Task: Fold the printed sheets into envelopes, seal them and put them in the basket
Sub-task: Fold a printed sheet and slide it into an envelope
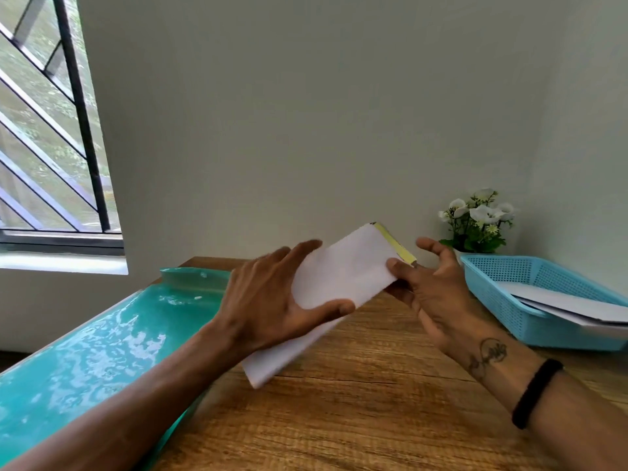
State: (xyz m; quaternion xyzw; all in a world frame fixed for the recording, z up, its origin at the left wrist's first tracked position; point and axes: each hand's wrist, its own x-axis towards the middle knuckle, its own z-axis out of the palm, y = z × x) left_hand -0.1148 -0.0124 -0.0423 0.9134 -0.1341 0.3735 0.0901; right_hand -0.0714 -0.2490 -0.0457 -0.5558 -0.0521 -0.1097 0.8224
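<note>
Currently, step in hand: I judge I am at the sealing stage, holding a white envelope (339,283) up above the wooden table (373,419), tilted, its far end raised.
Envelope: long and white, with a yellow strip (396,244) running along its upper right end, probably the adhesive edge of the flap.
Left hand (268,300): fingers spread behind the paper, thumb pressed across the front near the lower edge, so this hand has a firm pinch on the envelope's middle.
Right hand (431,283): mostly open, palm turned inward, fingers loosely spread; only the thumb tip and perhaps a fingertip touch the envelope's right end just below the yellow strip. I cannot tell whether it truly grips.
Right wrist: a black band (535,392) and a small tattoo on the forearm.
Basket (492,283): light blue plastic mesh, on the table to my right, near the right hand, already holding white papers (577,307).
Other things: a glossy teal folder (85,362) lies to my left; a small pot of white flowers (479,219) stands behind the basket against the wall.
Next move, as I judge it: fold the yellow-edged flap down, press it shut along its length, then carry the envelope right to the basket.
</note>
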